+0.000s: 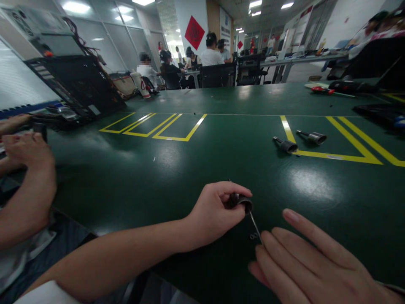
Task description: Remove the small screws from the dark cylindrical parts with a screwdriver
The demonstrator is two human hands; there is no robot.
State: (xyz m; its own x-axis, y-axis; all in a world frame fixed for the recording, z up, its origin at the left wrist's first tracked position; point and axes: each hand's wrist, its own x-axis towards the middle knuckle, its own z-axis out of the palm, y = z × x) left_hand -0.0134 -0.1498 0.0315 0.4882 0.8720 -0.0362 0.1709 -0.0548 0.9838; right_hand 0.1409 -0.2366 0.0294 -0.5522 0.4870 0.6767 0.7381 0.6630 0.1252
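Over the near side of the dark green table (pixel 126 185), the right hand (pixel 311 261) pinches a thin silver metal rod (pixel 255 223) beside two small metal rings (pixel 253 236); it runs into the hollow dark metal fitting (pixel 246 203) gripped by the left hand (pixel 211 215), apparently mid-work. Beyond, two similar grey metal fittings (pixel 288 146) lie by yellow tape (pixel 354 159); whether finished, I cannot tell.

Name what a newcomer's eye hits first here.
Low in front, the left hand grips a dark cup-shaped metal part and the right hand holds a thin rod running to its mouth. Then yellow outlines on the green table, two similar metal parts at right. Behind, a red diamond on a white pillar.
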